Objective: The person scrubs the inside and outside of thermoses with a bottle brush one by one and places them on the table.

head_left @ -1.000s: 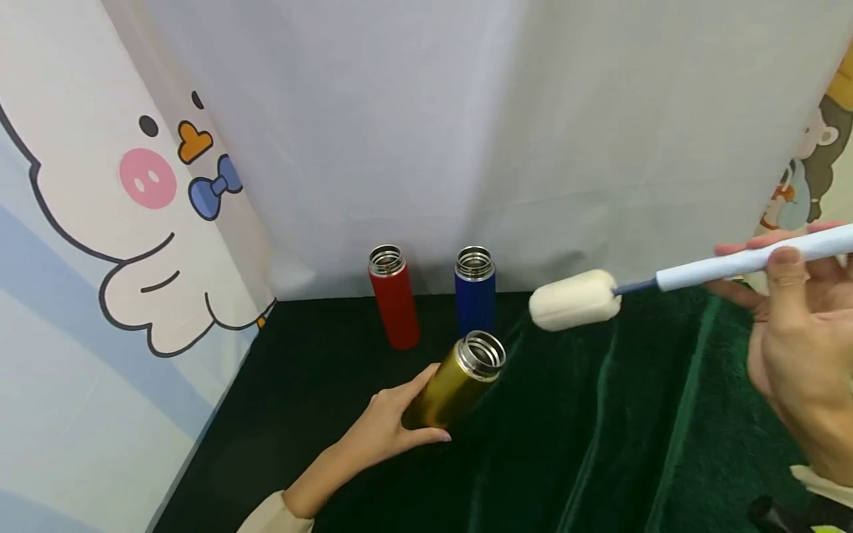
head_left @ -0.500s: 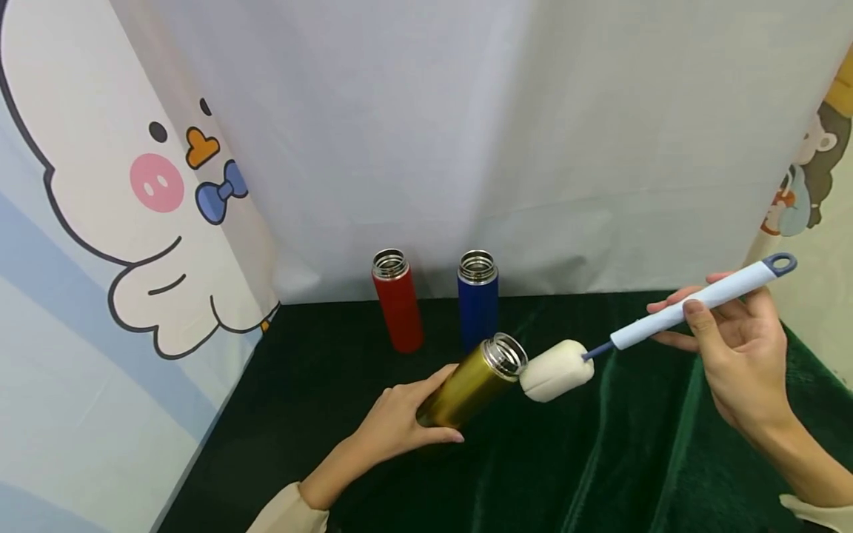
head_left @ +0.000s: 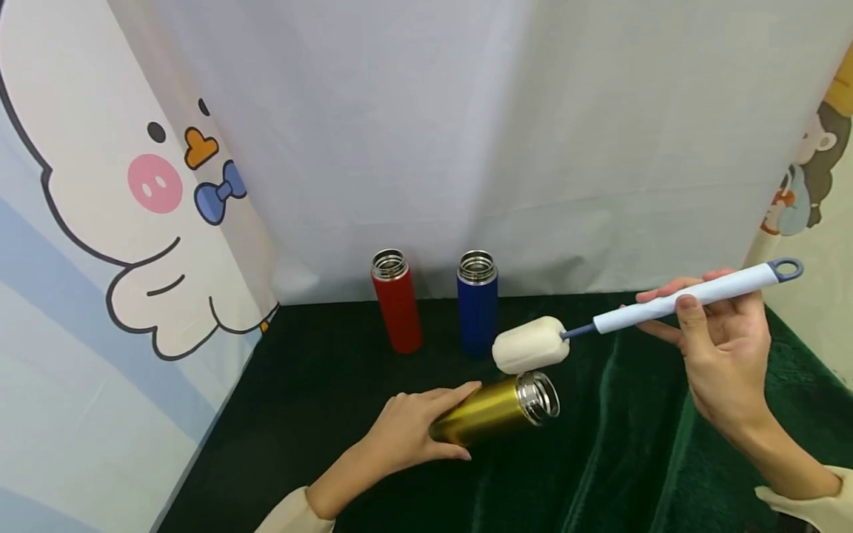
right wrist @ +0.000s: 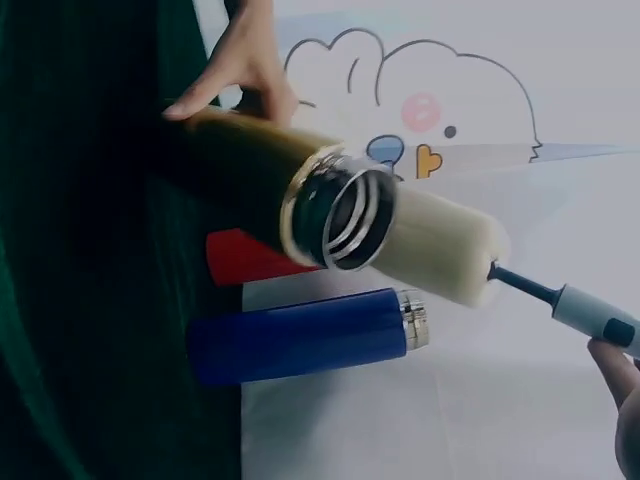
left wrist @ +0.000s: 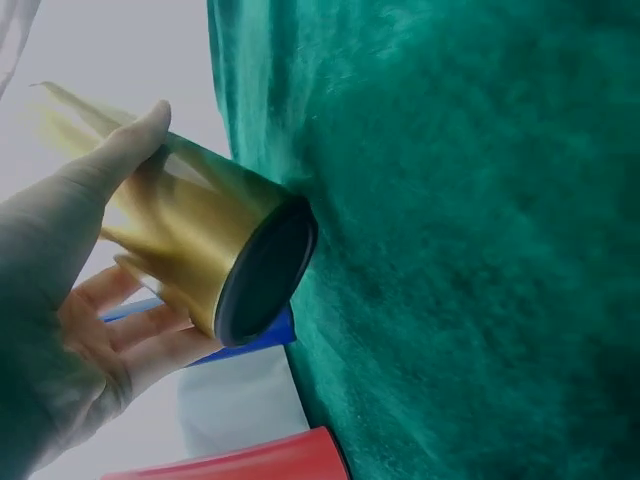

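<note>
In the head view my left hand [head_left: 415,423] grips a gold thermos bottle [head_left: 483,413] by its lower part. The bottle lies tilted nearly level, its open steel mouth facing right; its black base [left wrist: 268,270] shows in the left wrist view. My right hand [head_left: 729,359] holds a bottle brush [head_left: 656,311] by its pale blue handle, between thumb and fingers. Its cream sponge head [head_left: 531,345] is outside the bottle, just beyond the neck. In the right wrist view the bottle's mouth partly overlaps the sponge [right wrist: 445,245]; I cannot tell whether they touch.
Behind, a red bottle [head_left: 397,311] and a blue bottle [head_left: 477,314] stand upright without lids, near the pale curtain [head_left: 600,148]. Dark green cloth [head_left: 600,459] covers the table. A wall with a cartoon print [head_left: 87,259] closes off the left side.
The brush came in from the right and down to the bottle's mouth, then rose slightly and shifted left. My left hand tipped the gold bottle from slanted to nearly level, moving it right.
</note>
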`<state>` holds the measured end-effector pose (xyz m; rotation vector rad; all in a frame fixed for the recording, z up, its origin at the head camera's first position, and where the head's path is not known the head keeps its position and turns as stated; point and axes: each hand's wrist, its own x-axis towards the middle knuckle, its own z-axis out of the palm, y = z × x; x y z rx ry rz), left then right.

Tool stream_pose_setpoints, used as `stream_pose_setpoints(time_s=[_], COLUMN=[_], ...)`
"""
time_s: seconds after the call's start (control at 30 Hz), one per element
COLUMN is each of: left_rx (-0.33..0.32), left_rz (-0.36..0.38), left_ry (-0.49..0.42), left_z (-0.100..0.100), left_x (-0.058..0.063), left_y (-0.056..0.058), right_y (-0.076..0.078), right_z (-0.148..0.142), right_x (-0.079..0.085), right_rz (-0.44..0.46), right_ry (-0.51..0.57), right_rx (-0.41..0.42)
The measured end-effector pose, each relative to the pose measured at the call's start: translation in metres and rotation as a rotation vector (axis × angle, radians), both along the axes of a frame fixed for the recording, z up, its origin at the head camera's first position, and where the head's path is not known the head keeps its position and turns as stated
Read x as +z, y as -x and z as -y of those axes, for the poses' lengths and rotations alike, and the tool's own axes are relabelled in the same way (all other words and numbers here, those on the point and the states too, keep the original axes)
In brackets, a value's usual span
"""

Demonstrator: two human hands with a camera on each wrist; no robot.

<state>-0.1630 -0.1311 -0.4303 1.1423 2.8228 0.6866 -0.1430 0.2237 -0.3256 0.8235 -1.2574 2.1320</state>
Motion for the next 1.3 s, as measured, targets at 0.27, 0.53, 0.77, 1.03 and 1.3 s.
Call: stream_pose_setpoints(time_s=[0.27, 0.53, 0.77, 1.03, 1.3], left_rx=[0.020, 0.075, 0.044, 0.009, -0.011], left_rz=[-0.023, -0.032, -0.039, 0.003, -0.019], left_ry=[-0.047, -0.065, -0.021, -0.025, -0.031], left_z=[0.007, 0.008, 0.004, 0.003, 0.006], left_x=[-0.004, -0.006, -0.003, -0.002, -0.003], left_y=[-0.002, 0.003, 0.005, 0.003, 0.001], right_y=[0.007, -0.010, -0.010, -0.004, 0.003], right_z=[-0.006, -0.024, -0.017, 0.000, -0.001], right_x=[-0.004, -0.006, -0.011, -0.011, -0.017], right_rz=[0.023, 0.113, 0.048, -0.026, -0.002], right_ry=[-0.044, -0.217, -0.001, 0.131, 0.191], right_rx=[-0.107, -0.159, 0.112, 0.105, -0.008])
